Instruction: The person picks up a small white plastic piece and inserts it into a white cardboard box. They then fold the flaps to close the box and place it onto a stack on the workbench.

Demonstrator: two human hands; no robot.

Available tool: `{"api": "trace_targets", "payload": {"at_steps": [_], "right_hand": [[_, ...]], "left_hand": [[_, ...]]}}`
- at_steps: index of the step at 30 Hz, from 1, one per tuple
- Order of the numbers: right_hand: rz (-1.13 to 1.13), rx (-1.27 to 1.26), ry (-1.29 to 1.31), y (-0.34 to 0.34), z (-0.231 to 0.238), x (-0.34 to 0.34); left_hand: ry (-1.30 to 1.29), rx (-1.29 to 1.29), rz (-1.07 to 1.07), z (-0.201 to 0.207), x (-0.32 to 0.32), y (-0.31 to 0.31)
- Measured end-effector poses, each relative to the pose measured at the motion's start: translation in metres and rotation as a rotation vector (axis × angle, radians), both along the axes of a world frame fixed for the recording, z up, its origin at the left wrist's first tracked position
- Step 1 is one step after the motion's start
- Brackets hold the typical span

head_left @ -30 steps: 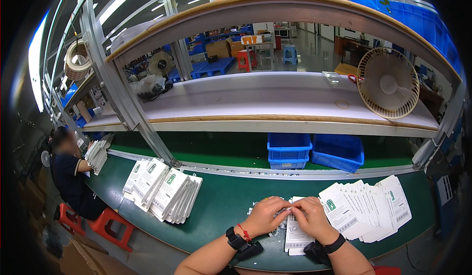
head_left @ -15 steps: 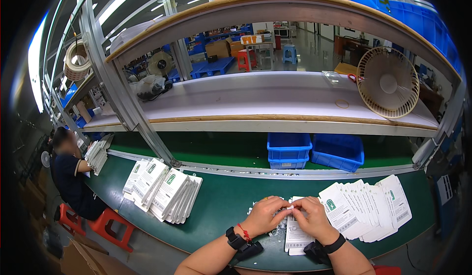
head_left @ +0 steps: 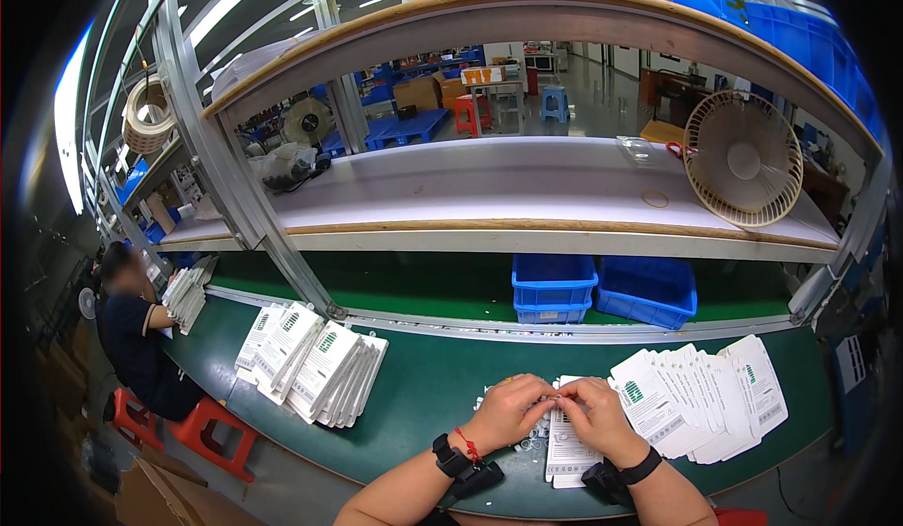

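My left hand and my right hand meet fingertip to fingertip over the green table. Their fingers are pinched together on something small and pale, too hidden to name. Below them lies a white flat printed panel, partly covered by my right hand. Small white pieces are scattered on the table beside my left hand. To the right of my right hand, a fanned row of similar white panels overlaps. Stacked white panels lie farther left.
Blue bins stand at the back under a white shelf, with another blue bin beside them. A round fan stands on that shelf. At the far left a person sits near more panels and a red stool.
My fingertips have shifted very slightly against each other, and the small pale thing between them shows less. The panels and my forearms look the same.
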State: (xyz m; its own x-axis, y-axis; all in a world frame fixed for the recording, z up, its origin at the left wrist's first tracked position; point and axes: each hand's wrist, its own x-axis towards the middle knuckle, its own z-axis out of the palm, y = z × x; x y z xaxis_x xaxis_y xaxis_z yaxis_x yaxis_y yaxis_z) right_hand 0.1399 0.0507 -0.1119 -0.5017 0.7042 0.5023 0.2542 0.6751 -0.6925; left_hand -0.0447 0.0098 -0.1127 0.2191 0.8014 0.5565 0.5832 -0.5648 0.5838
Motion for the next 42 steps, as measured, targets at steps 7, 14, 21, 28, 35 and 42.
{"api": "trace_targets", "payload": {"at_steps": [7,14,21,28,35,42], "right_hand": [[0.000,0.012,-0.008,-0.0015,0.0035,0.0005],[0.017,0.017,-0.012,-0.0026,0.0039,0.0008],[0.025,-0.006,-0.013,-0.0032,0.0018,0.0020],[0.008,-0.008,0.000,-0.0029,0.0031,0.0012],[0.024,-0.032,0.013,-0.0031,0.0036,0.0004],[0.010,0.010,-0.014,-0.0008,-0.0012,0.0001]], "left_hand": [[0.008,-0.010,0.008,0.0031,0.0013,-0.0024],[0.004,0.013,0.017,-0.0016,0.0008,-0.0009],[0.021,-0.050,0.027,0.0015,0.0012,-0.0028],[-0.017,-0.006,0.018,0.0029,0.0030,-0.0028],[-0.025,0.006,0.019,0.0033,0.0032,-0.0025],[-0.056,0.005,-0.002,0.0025,0.0021,-0.0029]]}}
